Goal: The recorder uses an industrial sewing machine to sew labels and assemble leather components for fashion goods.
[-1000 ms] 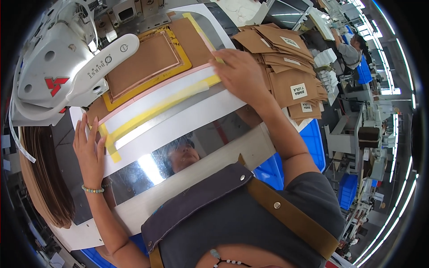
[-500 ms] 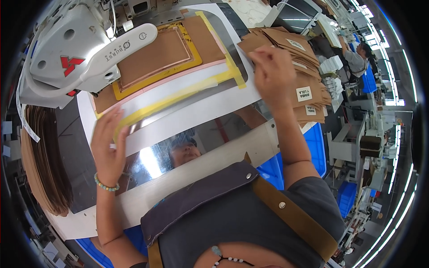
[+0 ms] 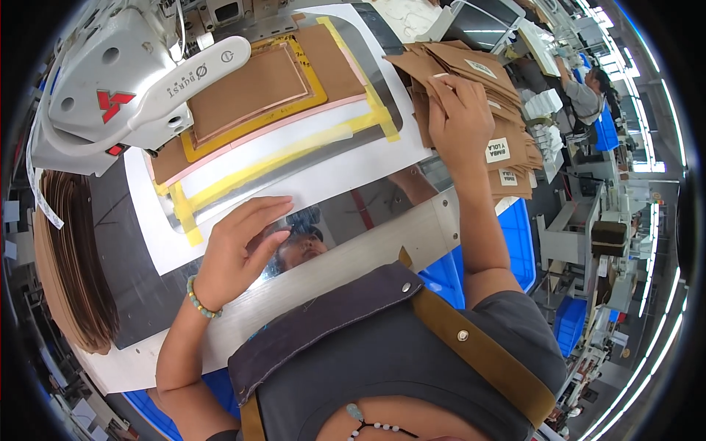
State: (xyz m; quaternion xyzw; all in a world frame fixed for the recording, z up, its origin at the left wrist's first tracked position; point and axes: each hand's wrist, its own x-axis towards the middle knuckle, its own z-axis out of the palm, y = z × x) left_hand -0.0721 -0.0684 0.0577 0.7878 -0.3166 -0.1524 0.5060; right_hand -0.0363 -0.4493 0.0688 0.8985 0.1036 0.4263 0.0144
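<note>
My right hand (image 3: 462,121) is at the pile of brown pieces on the right, fingers bent and pressed together on the near edge of a top brown piece (image 3: 412,67). A bit of white shows at its fingertips. My left hand (image 3: 243,246) hovers above the shiny metal plate (image 3: 346,213), thumb and fingers apart, holding nothing. Ahead of it, a brown panel (image 3: 334,62) lies on a white sheet (image 3: 287,184) under the sewing machine (image 3: 110,81). A yellow frame template (image 3: 320,84) rests on the panel, and yellow tape (image 3: 257,176) runs along its near side.
The pile's pieces bear white labels (image 3: 497,150). At the far left stands a thick stack of brown pieces (image 3: 70,257). Blue bins (image 3: 518,235) sit below the table edge. A person (image 3: 585,95) works at the far right.
My left hand has moved right and nearer, off the taped corner to over the metal plate. My right hand has lowered onto the brown pile, and its fingers have closed on a piece.
</note>
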